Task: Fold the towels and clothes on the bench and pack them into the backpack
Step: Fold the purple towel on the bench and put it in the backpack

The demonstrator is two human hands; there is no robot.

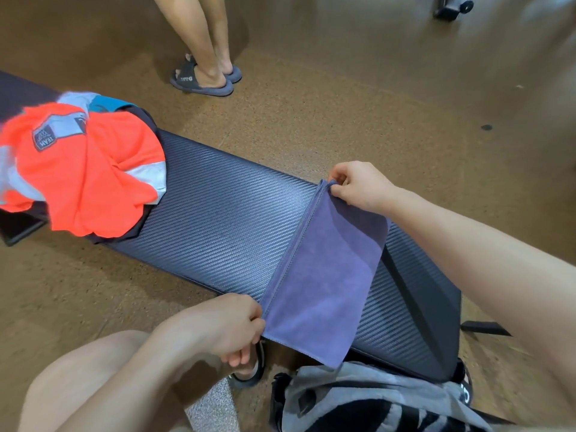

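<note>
A blue-purple towel (327, 275) lies folded across the black padded bench (224, 213), its near end hanging over the front edge. My left hand (230, 325) pinches the towel's near left corner. My right hand (358, 185) pinches the far corner at the bench's back edge. A heap of clothes with an orange and grey shirt (84, 169) on top sits at the bench's left end. The grey and black backpack (374, 400) stands on the floor below the bench, in front of me.
Another person's legs in grey slippers (202, 79) stand on the brown floor beyond the bench. My bare knee (93, 385) is at the lower left. A black equipment foot (452, 7) sits at the top right. A black strap (486, 328) lies by the bench's right end.
</note>
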